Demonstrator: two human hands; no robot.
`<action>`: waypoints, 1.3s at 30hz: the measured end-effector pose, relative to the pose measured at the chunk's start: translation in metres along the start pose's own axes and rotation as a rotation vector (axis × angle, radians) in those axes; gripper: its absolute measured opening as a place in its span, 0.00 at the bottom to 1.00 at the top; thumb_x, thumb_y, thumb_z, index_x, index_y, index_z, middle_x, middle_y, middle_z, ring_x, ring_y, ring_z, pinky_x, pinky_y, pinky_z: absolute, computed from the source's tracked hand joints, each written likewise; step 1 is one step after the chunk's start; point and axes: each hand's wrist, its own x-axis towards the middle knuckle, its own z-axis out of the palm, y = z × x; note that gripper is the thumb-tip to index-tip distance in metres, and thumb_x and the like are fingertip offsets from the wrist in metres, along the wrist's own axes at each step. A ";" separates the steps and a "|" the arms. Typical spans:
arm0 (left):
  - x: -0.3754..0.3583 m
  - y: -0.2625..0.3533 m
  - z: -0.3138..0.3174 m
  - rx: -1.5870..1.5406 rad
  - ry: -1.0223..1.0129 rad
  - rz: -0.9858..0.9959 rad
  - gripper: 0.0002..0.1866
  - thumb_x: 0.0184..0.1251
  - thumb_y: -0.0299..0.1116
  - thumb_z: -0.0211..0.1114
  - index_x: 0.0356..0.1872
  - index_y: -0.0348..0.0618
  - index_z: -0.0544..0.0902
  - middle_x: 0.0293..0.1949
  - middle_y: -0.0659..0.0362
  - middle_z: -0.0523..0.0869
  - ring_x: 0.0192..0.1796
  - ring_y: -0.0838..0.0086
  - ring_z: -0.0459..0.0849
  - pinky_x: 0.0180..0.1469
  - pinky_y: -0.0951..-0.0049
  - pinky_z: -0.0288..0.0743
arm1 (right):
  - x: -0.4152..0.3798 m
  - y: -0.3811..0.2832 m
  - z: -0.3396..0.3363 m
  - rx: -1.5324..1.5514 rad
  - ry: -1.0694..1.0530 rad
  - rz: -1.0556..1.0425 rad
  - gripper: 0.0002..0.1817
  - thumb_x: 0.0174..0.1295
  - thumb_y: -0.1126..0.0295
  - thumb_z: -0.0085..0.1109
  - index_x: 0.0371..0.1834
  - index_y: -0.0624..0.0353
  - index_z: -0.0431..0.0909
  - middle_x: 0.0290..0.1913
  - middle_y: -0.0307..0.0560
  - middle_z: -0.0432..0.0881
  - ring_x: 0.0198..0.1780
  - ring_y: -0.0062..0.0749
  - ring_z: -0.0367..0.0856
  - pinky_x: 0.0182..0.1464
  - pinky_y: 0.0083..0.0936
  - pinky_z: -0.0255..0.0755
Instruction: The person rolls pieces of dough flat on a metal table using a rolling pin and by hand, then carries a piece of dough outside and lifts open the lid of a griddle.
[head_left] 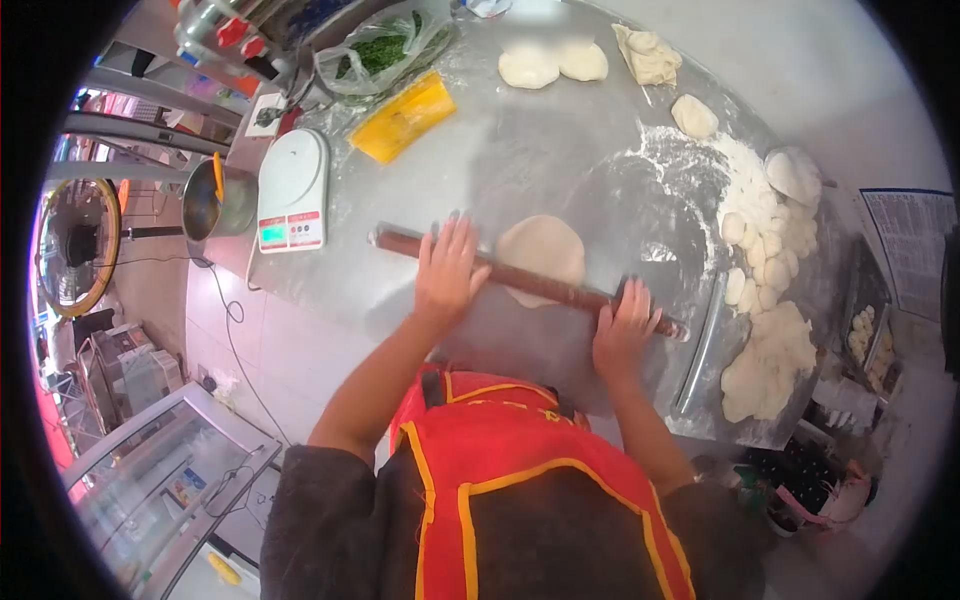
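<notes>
A long brown rolling pin (515,279) lies slanted across a round, flattened piece of dough (543,245) on the metal worktable. My left hand (450,268) holds the pin near its left end, fingers laid over it and thumb along its near side. Toward the other end, my right hand (625,325) holds it with its fingers over the top. Dough shows on both sides of the pin; the strip beneath is hidden.
At the left stand a kitchen scale (293,190) and a yellow scraper-like sheet (403,116), below a bag of chopped greens (383,55). Flour (745,180), several small dough pieces (765,250) and a large dough sheet (768,365) cover the right side. A metal bar (703,342) lies nearby.
</notes>
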 end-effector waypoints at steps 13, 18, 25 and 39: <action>0.142 -0.012 0.016 0.027 -0.032 -0.005 0.38 0.71 0.52 0.56 0.75 0.39 0.60 0.76 0.48 0.60 0.80 0.58 0.53 0.77 0.46 0.42 | 0.144 0.029 0.035 0.017 -0.018 -0.023 0.33 0.72 0.59 0.46 0.77 0.62 0.55 0.76 0.57 0.60 0.78 0.50 0.54 0.76 0.58 0.45; -0.006 -0.008 -0.011 -0.092 -0.128 0.024 0.39 0.64 0.48 0.64 0.71 0.35 0.65 0.74 0.46 0.64 0.77 0.57 0.60 0.76 0.44 0.47 | -0.004 -0.004 -0.016 0.141 -0.175 -0.057 0.32 0.71 0.64 0.48 0.75 0.65 0.56 0.74 0.62 0.61 0.76 0.55 0.56 0.75 0.57 0.46; 0.158 -0.018 0.008 0.102 -0.059 0.040 0.35 0.72 0.53 0.52 0.73 0.39 0.64 0.75 0.51 0.64 0.78 0.59 0.56 0.76 0.45 0.45 | 0.159 0.021 0.030 -0.038 -0.062 -0.024 0.32 0.73 0.58 0.44 0.76 0.61 0.57 0.77 0.55 0.59 0.77 0.51 0.55 0.76 0.56 0.43; 0.014 -0.034 -0.019 -0.228 0.058 0.245 0.16 0.55 0.27 0.58 0.47 0.43 0.80 0.40 0.55 0.81 0.48 0.59 0.80 0.54 0.56 0.71 | 0.128 -0.019 0.041 0.627 -0.185 0.133 0.35 0.59 0.54 0.68 0.66 0.64 0.71 0.63 0.62 0.75 0.64 0.52 0.75 0.67 0.41 0.65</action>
